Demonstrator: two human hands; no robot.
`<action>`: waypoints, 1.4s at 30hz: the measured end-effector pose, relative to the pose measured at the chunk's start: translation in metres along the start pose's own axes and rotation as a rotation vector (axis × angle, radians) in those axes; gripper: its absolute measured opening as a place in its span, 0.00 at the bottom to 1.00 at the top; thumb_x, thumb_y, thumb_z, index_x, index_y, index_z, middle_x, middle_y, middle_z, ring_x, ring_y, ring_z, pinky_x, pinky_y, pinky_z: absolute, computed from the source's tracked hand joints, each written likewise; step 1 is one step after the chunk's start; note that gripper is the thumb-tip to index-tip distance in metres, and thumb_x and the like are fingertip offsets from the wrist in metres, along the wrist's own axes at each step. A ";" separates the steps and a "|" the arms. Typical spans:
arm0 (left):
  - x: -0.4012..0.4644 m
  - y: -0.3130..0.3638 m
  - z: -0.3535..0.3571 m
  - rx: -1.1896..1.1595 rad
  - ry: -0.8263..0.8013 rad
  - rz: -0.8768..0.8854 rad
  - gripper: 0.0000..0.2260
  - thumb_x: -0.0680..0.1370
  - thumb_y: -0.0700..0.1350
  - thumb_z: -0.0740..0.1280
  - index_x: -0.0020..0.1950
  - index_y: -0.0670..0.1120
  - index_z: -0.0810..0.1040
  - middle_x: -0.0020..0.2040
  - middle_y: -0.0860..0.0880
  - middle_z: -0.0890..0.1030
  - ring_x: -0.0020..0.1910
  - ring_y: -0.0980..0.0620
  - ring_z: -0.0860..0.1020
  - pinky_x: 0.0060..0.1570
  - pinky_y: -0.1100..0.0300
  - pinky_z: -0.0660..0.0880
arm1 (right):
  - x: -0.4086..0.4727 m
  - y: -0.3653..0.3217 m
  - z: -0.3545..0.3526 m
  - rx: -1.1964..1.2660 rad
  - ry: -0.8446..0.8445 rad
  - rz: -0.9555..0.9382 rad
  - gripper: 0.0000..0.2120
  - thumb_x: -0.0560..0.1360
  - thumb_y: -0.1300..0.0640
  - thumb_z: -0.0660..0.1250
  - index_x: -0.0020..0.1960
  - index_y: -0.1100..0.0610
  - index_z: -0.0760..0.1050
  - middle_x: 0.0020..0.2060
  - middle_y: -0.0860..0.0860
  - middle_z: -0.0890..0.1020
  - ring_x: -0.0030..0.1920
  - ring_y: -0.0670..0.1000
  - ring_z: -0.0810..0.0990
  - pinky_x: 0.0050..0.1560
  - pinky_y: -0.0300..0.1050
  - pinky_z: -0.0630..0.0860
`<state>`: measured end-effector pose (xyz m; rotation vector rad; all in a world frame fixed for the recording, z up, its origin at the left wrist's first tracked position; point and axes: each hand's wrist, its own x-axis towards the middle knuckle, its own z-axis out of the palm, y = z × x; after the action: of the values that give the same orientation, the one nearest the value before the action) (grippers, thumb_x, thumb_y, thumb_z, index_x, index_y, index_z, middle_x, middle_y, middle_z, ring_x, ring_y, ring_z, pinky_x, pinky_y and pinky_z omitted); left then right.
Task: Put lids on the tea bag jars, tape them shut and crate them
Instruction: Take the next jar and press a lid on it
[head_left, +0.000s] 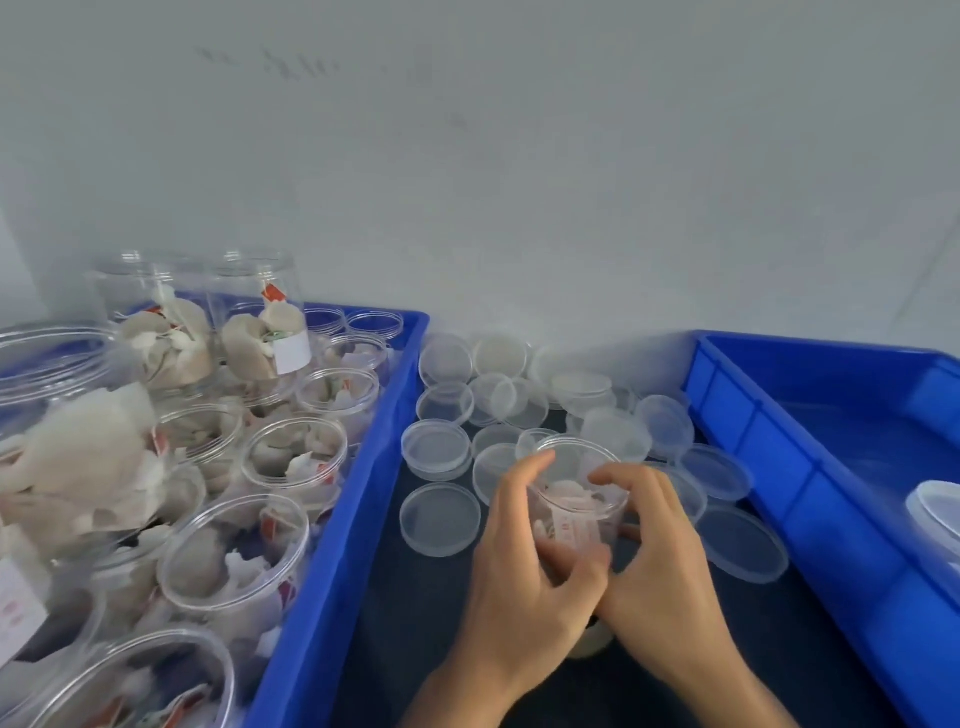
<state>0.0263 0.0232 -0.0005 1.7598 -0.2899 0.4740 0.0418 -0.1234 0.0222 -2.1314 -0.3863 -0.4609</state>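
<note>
Red print on the tea bag tags (570, 525) is too blurred to read.

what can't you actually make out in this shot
- Head view: the base of the jar is hidden by the left hand and right hand gripping it.
- The right crate is cut off by the frame edge; its contents are mostly unseen.
- Tea bag tag print is too blurred to read.
- No tape can be picked out.

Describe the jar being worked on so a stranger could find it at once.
Between the two blue crates lies a dark mat strewn with clear lids. The jar stands there, the only one outside a crate, gripped by both hands.
</note>
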 end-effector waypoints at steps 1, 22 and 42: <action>0.001 0.000 0.000 0.001 0.021 -0.003 0.33 0.76 0.47 0.76 0.77 0.62 0.66 0.66 0.59 0.78 0.66 0.56 0.79 0.60 0.59 0.80 | -0.001 0.000 0.001 0.020 -0.015 0.002 0.35 0.61 0.34 0.80 0.64 0.29 0.70 0.63 0.32 0.75 0.56 0.36 0.80 0.45 0.41 0.83; 0.014 -0.010 -0.018 0.012 0.375 -0.056 0.36 0.69 0.54 0.74 0.76 0.69 0.67 0.59 0.65 0.79 0.61 0.61 0.79 0.53 0.75 0.72 | 0.000 0.022 -0.034 -0.514 -0.482 0.118 0.44 0.73 0.36 0.69 0.83 0.37 0.50 0.79 0.36 0.61 0.77 0.40 0.62 0.75 0.39 0.65; 0.008 -0.028 -0.014 0.075 0.132 -0.010 0.41 0.71 0.57 0.70 0.81 0.63 0.55 0.72 0.58 0.73 0.73 0.58 0.72 0.65 0.69 0.71 | 0.114 0.034 0.021 -0.504 -0.237 -0.083 0.03 0.80 0.50 0.70 0.50 0.49 0.79 0.53 0.46 0.79 0.53 0.50 0.77 0.53 0.49 0.77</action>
<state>0.0432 0.0436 -0.0183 1.7924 -0.1721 0.5983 0.1609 -0.1129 0.0395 -2.6810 -0.5376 -0.3798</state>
